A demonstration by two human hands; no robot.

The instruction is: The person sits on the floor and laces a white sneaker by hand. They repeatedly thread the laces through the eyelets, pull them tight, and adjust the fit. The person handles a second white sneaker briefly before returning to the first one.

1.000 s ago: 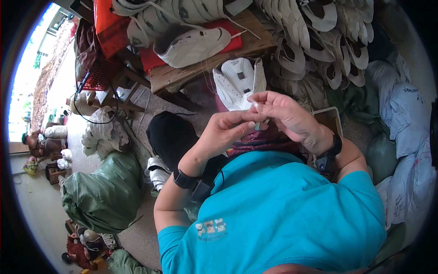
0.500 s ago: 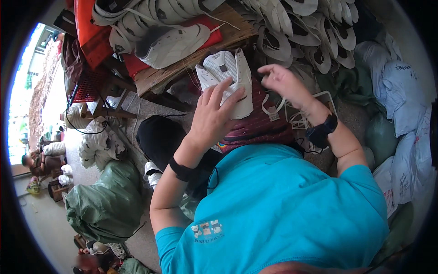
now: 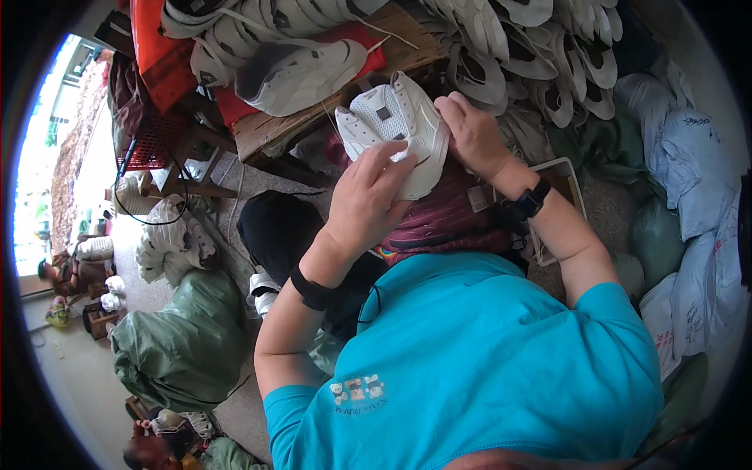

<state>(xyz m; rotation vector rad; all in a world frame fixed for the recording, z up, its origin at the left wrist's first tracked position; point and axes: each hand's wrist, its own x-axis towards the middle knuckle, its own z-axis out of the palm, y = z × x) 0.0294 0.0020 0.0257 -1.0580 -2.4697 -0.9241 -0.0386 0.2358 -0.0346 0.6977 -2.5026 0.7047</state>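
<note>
White upper [image 3: 430, 139] | right grip [image 3: 470, 135] now at edge, earlier apart | left grip [image 3: 370, 192] on it | holds unclear

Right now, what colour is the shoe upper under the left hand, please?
The shoe upper is white, shown best in the head view.

Plump green sack [image 3: 178, 341] at left, red lattice basket [image 3: 146, 150] beyond it, pale sacks [image 3: 695, 176] along the right side

The person wears a turquoise short-sleeved T-shirt [image 3: 486, 352] filling the lower middle of the frame, printed toward its left with small bear-like figures [image 3: 357, 390] over lettering, plus a black left wristband [image 3: 312, 293] and a bulkier black right wristband [image 3: 528, 201].
</note>
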